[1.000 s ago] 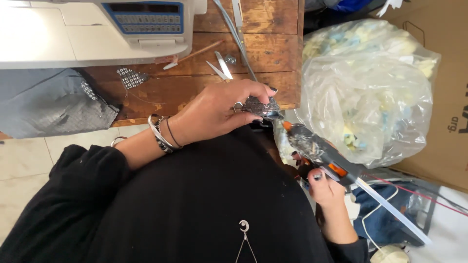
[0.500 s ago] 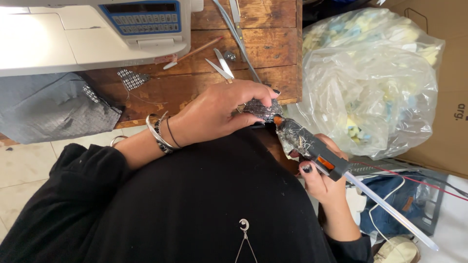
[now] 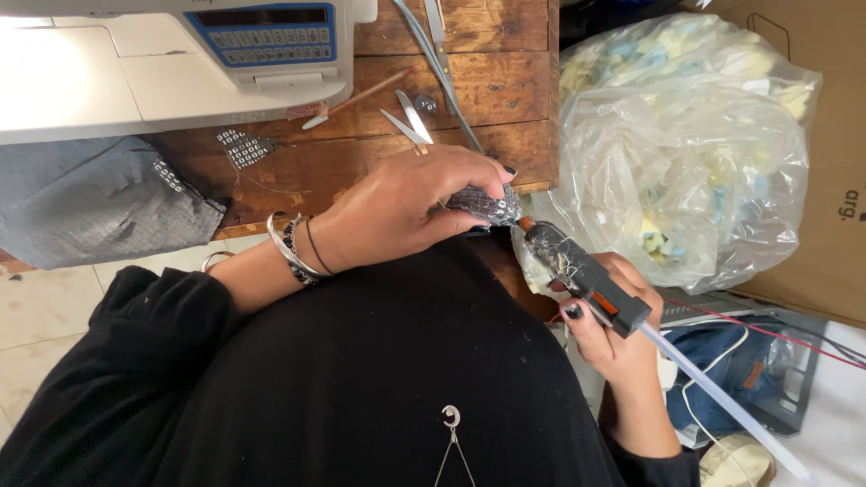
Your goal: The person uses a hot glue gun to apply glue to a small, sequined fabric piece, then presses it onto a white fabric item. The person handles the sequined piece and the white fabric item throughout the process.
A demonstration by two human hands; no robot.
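At the near edge of the wooden table (image 3: 469, 81), left hand (image 3: 406, 203) curls its fingers closed around a small dark sequinned piece (image 3: 487, 206), held just off the table edge above the lap. Right hand (image 3: 613, 329) is wrapped shut around the grip of a black glue gun (image 3: 577, 269); nozzle touches the piece. A clear glue stick (image 3: 722, 401) trails from the gun's rear. On the table: scissors (image 3: 408, 122), white sewing machine (image 3: 171, 63), grey fabric (image 3: 90, 212). Beside the table, a clear plastic bag (image 3: 686, 153) of scraps.
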